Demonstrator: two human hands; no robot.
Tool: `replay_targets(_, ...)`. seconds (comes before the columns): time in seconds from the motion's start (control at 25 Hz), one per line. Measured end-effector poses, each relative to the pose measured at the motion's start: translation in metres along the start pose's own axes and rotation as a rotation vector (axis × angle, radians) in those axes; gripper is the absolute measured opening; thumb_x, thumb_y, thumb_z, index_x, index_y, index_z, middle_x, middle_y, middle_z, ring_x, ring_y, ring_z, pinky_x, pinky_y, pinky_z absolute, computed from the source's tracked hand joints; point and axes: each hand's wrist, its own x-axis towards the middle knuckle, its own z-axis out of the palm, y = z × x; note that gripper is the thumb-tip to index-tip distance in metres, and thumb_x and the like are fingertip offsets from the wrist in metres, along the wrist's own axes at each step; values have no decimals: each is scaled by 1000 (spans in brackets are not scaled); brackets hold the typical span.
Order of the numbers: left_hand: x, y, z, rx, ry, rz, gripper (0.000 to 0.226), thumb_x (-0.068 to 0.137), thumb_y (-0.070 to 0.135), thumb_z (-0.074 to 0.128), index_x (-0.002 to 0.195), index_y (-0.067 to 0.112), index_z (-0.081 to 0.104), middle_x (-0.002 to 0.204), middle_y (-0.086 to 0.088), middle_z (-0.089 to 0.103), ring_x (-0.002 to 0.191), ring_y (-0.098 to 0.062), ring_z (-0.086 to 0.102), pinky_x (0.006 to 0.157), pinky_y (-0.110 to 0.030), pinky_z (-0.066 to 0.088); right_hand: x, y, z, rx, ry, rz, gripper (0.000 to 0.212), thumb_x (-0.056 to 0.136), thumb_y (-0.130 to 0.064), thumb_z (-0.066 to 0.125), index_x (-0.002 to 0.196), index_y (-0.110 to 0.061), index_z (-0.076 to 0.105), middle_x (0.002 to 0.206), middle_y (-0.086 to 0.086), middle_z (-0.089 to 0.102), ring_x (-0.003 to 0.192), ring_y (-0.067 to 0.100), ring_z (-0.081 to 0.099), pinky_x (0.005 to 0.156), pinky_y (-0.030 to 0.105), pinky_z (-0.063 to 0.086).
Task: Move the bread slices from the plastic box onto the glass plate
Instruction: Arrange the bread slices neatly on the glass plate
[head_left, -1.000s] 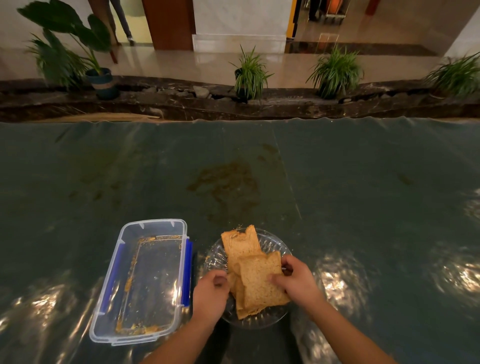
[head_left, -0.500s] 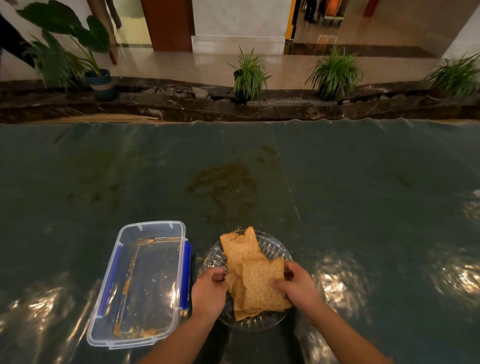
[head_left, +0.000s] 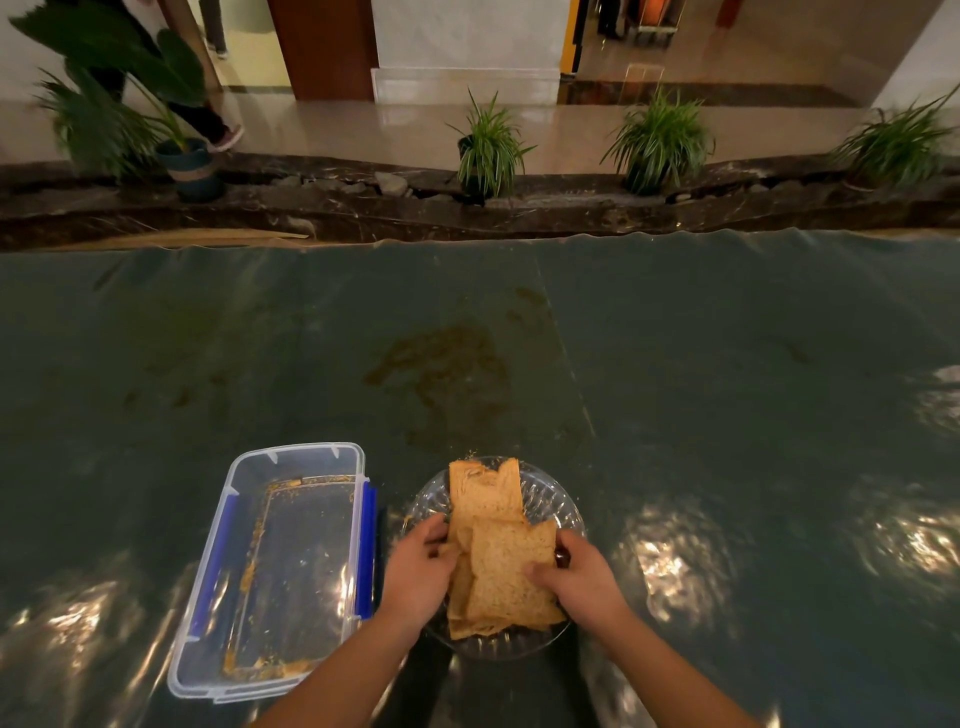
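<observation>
Several brown bread slices (head_left: 498, 561) lie stacked on the round glass plate (head_left: 550, 499) near the table's front edge. My left hand (head_left: 418, 571) grips the left edge of the stack. My right hand (head_left: 582, 577) pinches the right edge of the top slice. To the left of the plate stands the clear plastic box (head_left: 270, 566) with blue clips, holding only crumbs along its bottom.
The table (head_left: 727, 389) wears a dark green cover under shiny plastic film, with a brownish stain (head_left: 441, 369) beyond the plate. Behind the far edge runs a stone ledge with potted plants (head_left: 488, 145). A person's legs (head_left: 208, 104) pass at the far left.
Both hands have closed in on the bread stack from either side; the left hand now grips its left edge. The slices have shifted slightly on the plate.
</observation>
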Motion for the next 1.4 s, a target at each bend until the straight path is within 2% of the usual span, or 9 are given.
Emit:
replay_targets(0.16, -6, -3, -2, 99, 124, -28, 29, 91, 18, 64, 120, 23, 60, 106, 6, 70, 94, -9, 64, 75, -26, 50, 3, -3, -3, -15, -23, 2, 34, 76, -22, 78, 106, -26, 62, 103, -7, 69, 93, 12, 66, 71, 29, 57)
replay_targets(0.28, -9, -5, 2, 82, 198, -103, 23, 89, 15, 66, 111, 20, 65, 86, 7, 69, 80, -5, 63, 65, -22, 47, 5, -4, -4, -16, -42, -7, 31, 75, -20, 78, 100, -30, 62, 102, -6, 70, 93, 13, 67, 73, 33, 58)
replay_targets(0.44, -8, -7, 4, 28, 199, -90, 18, 85, 11, 71, 95, 26, 71, 88, 6, 74, 82, -6, 68, 78, -30, 57, 7, 1, -7, 25, -64, -2, 28, 75, -14, 77, 96, -27, 64, 100, -2, 72, 93, 17, 70, 82, 43, 60)
replay_targets(0.56, -5, -6, 3, 126, 155, -13, 17, 86, 12, 70, 93, 27, 75, 86, 10, 74, 82, -4, 69, 83, -35, 60, 8, 3, -11, 19, -115, -5, 29, 75, -16, 77, 98, -27, 64, 101, -3, 72, 94, 16, 69, 87, 45, 59)
replay_targets(0.76, -3, -5, -2, 144, 119, 15, 19, 87, 12, 70, 95, 29, 74, 88, 9, 73, 82, -8, 69, 82, -38, 61, 6, 0, -9, -142, 2, -105, 25, 71, -26, 80, 89, -25, 63, 106, 1, 59, 92, 13, 62, 76, 30, 54)
replay_targets(1.0, -15, -5, 3, 145, 126, 45, 16, 91, 15, 62, 89, 31, 63, 88, 13, 66, 86, -2, 63, 77, -25, 54, -2, -8, -6, -33, -5, -196, 29, 68, -18, 82, 91, -27, 67, 93, -2, 73, 88, 15, 70, 79, 42, 60)
replay_targets(1.12, -18, -8, 0, 21, 73, -4, 27, 88, 15, 66, 105, 35, 57, 97, 15, 64, 93, -3, 61, 78, -25, 50, -5, -14, -8, -8, -107, -292, 31, 68, -12, 82, 88, -32, 68, 92, -6, 74, 89, 11, 70, 80, 37, 59)
replay_targets(1.28, -18, -8, -11, -189, -70, -66, 29, 83, 8, 70, 99, 31, 68, 98, 10, 73, 95, -8, 66, 72, -22, 50, -1, -21, -13, -62, -146, -332, 32, 71, -8, 82, 93, -28, 70, 97, -5, 74, 93, 9, 70, 84, 33, 59)
replay_targets(1.4, -19, -6, -14, -269, -99, -66, 21, 83, 10, 72, 97, 25, 71, 95, 10, 76, 90, -7, 71, 70, -22, 52, 2, -25, -16, -35, -99, -290, 28, 73, -12, 82, 89, -33, 74, 93, -9, 76, 88, 7, 71, 78, 32, 60)
